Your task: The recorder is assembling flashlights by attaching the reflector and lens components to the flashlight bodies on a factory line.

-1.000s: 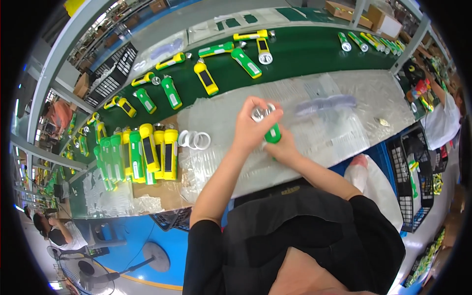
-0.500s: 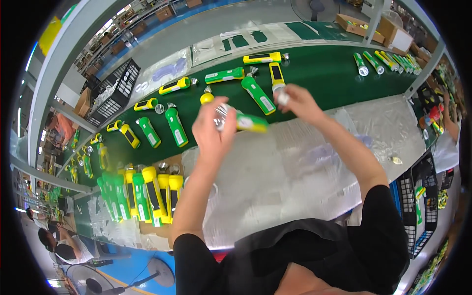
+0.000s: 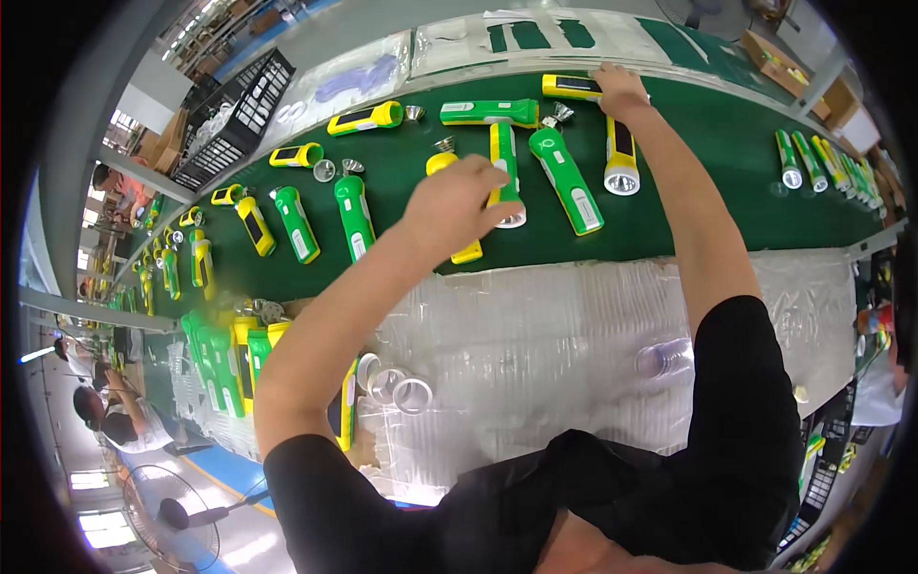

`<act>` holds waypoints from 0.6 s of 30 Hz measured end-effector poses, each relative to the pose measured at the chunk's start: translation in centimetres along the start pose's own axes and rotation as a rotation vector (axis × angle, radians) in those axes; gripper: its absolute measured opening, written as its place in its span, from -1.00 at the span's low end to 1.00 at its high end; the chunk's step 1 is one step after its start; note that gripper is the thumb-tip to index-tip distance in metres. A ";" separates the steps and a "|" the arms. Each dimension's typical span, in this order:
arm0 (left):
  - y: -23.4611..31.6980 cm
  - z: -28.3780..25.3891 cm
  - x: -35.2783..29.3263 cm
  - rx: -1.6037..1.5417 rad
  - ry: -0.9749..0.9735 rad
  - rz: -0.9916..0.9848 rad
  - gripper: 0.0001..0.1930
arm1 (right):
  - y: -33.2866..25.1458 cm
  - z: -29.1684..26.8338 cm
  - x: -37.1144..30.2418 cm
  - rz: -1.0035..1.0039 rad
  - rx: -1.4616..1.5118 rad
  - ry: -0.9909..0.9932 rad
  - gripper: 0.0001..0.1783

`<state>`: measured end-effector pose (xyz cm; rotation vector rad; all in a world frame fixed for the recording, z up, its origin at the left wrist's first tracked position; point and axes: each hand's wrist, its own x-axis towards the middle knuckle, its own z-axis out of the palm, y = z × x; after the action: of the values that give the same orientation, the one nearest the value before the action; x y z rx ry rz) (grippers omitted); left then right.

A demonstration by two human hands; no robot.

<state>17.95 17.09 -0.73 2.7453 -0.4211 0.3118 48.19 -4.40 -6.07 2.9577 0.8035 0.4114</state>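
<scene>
A worker leaned over a green conveyor belt (image 3: 727, 163) strewn with green and yellow flashlights. The left hand (image 3: 457, 203) curled over a green flashlight (image 3: 504, 158) near the middle of the belt, fingers closed on its lens end; the body ran lengthwise away from the worker, lens toward the near edge of the belt. The right hand (image 3: 620, 88) reached to the far edge of the belt and pressed on a yellow flashlight (image 3: 572, 87) lying crosswise; whether its fingers gripped or merely rested there could not be told. Beside the green flashlight, on its right, lay another green torch (image 3: 566, 182) tilted slightly, and a yellow torch (image 3: 620, 158) with lens pointing at the worker. Loose silver reflectors (image 3: 557, 115) sat on the belt beyond the green flashlight. The flashlight looked like light, rigid moulded plastic, smooth and a bit slippery, best gripped around the narrower handle rather than the lens ring. Clear rings (image 3: 411, 394) rested on the plastic-covered surface (image 3: 574, 335) on the near side of the belt.
</scene>
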 end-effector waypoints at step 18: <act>15.1 -2.1 -7.0 -0.418 -0.050 0.013 -0.25 | -4.7 -23.0 -32.3 -0.726 0.203 0.529 -0.51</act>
<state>6.14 6.05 3.92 2.3463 -0.4584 0.1385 12.91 -17.11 7.70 2.4514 1.9592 1.0982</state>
